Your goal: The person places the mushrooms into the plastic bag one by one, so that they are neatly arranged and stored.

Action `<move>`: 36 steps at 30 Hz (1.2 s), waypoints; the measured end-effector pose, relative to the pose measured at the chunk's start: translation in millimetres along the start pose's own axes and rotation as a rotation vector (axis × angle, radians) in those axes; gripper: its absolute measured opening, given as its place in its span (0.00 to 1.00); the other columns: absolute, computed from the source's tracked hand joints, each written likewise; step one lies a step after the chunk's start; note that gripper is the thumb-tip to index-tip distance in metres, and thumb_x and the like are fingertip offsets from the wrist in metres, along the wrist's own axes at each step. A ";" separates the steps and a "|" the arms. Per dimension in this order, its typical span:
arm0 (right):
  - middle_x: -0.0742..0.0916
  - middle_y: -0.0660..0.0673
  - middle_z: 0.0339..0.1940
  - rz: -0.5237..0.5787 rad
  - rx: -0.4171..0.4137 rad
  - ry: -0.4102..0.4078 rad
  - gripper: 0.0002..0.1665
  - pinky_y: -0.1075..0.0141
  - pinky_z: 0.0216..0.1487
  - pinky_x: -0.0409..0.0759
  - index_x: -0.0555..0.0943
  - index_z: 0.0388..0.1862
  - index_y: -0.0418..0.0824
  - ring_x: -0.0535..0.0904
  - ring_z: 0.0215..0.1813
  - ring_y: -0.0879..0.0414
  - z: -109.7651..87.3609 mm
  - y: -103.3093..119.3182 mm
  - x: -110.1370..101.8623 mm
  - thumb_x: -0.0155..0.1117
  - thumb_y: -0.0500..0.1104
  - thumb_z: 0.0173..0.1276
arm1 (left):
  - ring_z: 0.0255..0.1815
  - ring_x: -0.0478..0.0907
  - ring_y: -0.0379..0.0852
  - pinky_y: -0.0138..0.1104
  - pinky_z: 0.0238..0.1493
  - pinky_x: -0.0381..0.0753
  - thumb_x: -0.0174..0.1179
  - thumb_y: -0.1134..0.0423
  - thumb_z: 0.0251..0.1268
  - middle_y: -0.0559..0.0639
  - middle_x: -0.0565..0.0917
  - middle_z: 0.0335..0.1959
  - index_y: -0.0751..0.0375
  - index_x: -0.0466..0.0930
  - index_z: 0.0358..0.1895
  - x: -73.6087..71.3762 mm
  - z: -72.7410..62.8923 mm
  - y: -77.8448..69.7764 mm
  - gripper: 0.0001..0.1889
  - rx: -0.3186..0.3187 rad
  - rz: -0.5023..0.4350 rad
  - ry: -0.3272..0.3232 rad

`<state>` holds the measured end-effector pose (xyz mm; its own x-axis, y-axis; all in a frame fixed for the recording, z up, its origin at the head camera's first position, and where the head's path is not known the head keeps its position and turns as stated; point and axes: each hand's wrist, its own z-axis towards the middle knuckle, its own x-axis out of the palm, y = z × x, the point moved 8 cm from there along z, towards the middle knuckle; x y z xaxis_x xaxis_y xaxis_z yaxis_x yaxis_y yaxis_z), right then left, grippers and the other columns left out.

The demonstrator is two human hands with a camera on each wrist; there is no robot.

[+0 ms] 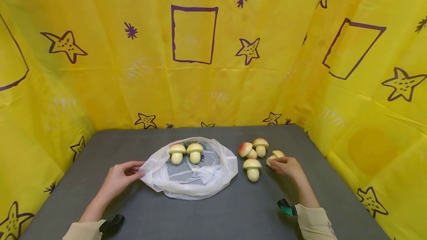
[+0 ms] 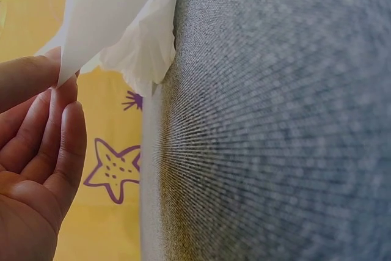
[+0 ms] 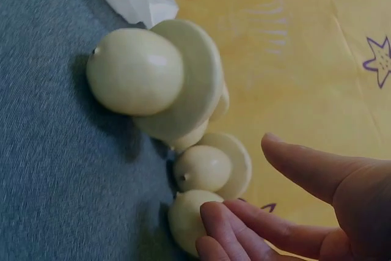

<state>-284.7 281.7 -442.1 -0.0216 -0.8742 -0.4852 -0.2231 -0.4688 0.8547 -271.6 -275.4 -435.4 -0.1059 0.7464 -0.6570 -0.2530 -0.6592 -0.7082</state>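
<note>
My left hand (image 1: 121, 175) pinches the left edge of a white plastic bag (image 1: 230, 167) between thumb and fingers. In the left wrist view a thin fold of the bag (image 2: 107, 13) runs between the thumb and fingertips. The bag lies with its mouth spread wide, and two toy mushrooms (image 1: 195, 152) with pale stems sit inside. At the right, my right hand (image 1: 287, 166) reaches to a toy mushroom (image 1: 277, 154). In the right wrist view its fingertips overlap that mushroom (image 3: 186, 218), while the thumb stands well apart from the fingers.
Three more mushrooms stand or lie between bag and right hand: a red-capped one (image 1: 246, 149), one behind (image 1: 261, 146) and one nearer (image 1: 252, 169). The grey table (image 1: 200, 219) is enclosed by yellow patterned cloth (image 1: 213, 95) at the back and sides.
</note>
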 end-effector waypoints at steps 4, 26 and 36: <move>0.87 0.33 0.40 0.006 0.001 -0.008 0.30 0.61 0.42 0.83 0.75 0.52 0.21 0.86 0.41 0.48 -1.1 -3.7 -3.9 0.65 0.47 0.64 | 0.29 0.79 0.31 0.26 0.32 0.79 0.71 0.58 0.51 0.50 0.87 0.33 0.58 0.85 0.46 -0.2 0.7 -1.7 0.17 0.012 -0.004 -0.010; 0.85 0.29 0.45 0.039 0.056 0.028 0.38 0.61 0.43 0.83 0.67 0.61 0.19 0.86 0.41 0.51 6.7 -19.8 -15.9 0.65 0.47 0.64 | 0.30 0.78 0.31 0.26 0.32 0.79 0.71 0.58 0.52 0.50 0.87 0.34 0.57 0.85 0.46 -1.1 0.2 -0.9 0.17 0.015 0.006 -0.015; 0.75 0.23 0.59 0.076 0.084 0.039 0.40 0.59 0.49 0.82 0.63 0.63 0.19 0.80 0.54 0.43 21.6 -32.8 -5.2 0.62 0.49 0.67 | 0.29 0.79 0.31 0.26 0.31 0.79 0.71 0.60 0.51 0.51 0.87 0.33 0.58 0.85 0.45 -4.1 -2.5 -3.0 0.16 0.041 -0.009 -0.038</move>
<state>-298.3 304.3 -471.6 -0.0043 -0.9119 -0.4105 -0.3032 -0.3900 0.8695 -268.0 -276.8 -431.3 -0.1398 0.7557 -0.6398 -0.2937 -0.6488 -0.7020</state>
